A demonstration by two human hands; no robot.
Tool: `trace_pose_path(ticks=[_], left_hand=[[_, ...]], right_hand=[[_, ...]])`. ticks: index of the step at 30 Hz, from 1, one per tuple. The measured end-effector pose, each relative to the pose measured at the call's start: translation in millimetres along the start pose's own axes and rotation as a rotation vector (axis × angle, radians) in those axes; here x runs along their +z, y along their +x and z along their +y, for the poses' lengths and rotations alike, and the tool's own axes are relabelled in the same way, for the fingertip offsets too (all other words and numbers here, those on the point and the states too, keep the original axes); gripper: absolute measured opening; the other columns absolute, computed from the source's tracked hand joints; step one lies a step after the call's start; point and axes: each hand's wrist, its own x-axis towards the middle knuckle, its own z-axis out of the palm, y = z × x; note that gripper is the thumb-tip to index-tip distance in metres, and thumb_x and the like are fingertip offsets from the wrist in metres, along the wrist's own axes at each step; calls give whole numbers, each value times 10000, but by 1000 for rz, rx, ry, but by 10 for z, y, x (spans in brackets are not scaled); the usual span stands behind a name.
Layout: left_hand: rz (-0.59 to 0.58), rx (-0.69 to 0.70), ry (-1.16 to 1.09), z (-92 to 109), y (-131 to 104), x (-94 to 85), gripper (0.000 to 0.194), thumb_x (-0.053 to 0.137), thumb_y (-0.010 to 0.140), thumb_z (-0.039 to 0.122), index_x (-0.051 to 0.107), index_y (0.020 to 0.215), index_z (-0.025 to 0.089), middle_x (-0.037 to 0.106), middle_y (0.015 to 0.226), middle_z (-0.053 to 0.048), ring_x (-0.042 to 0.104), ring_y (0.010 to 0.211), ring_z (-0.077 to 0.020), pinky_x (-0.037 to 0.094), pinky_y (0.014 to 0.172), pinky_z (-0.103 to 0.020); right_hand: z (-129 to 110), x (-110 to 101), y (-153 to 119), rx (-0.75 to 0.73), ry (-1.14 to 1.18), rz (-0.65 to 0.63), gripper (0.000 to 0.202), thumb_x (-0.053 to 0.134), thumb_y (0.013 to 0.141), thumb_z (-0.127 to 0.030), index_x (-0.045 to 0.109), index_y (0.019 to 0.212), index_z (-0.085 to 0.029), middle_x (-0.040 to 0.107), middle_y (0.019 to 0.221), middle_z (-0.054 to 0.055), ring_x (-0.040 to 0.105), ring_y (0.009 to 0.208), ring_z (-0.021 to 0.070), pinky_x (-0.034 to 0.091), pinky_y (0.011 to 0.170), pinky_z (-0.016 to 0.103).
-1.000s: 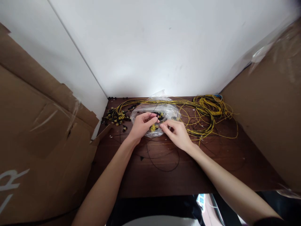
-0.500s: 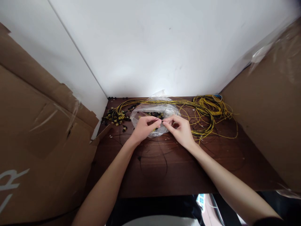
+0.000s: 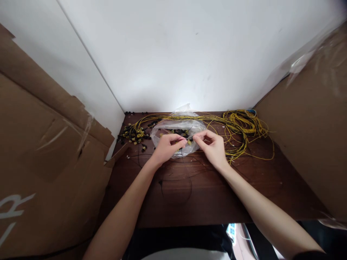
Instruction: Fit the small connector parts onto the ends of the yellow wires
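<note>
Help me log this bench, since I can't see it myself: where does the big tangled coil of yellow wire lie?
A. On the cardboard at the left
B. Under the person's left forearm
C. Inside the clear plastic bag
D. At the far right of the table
D: the yellow wire coil sits at the far right of the dark wooden table, beyond the right hand and beside the clear plastic bag.

dark wooden table [image 3: 271,195] in a white-walled corner [image 3: 173,54], cardboard [image 3: 40,144] flanking.
</note>
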Motion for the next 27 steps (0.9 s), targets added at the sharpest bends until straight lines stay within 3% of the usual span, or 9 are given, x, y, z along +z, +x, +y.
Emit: trace_pose_path(ticks=[6, 11, 22, 27], left_hand=[[-10, 12, 31, -32, 7, -2, 233, 598, 743, 317, 692, 760, 105, 651, 683, -48, 550, 632, -137, 429, 621, -242], [-33, 26, 39, -25, 5, -1, 215, 592, 745, 300, 681, 730, 105, 640, 666, -36, 538, 617, -124, 419, 609, -230], [-39, 45, 53, -2, 5, -5, 251, 580, 764, 314, 659, 650, 106, 636, 657, -42, 532, 623, -126, 403, 616, -233], [-39, 46, 55, 12, -2, -2, 262, 571, 769, 315, 641, 626, 107, 624, 635, -36, 532, 621, -126, 401, 618, -230]], right_hand=[[19, 10, -4, -24, -11, -106, 203, 615, 766, -333, 665, 852, -155, 646, 736, 37, 541, 615, 133, 438, 577, 252], [15, 23, -21, -59, -39, -169, 177, 601, 786, -313, 673, 817, -154, 661, 773, 49, 551, 641, 139, 443, 603, 260], [24, 9, 12, 36, 53, -18, 217, 640, 739, -365, 661, 786, -154, 639, 696, 35, 559, 611, 147, 434, 557, 261], [21, 6, 15, 47, 71, -26, 224, 639, 743, -369, 648, 793, -151, 624, 680, 27, 544, 593, 134, 430, 545, 251]])
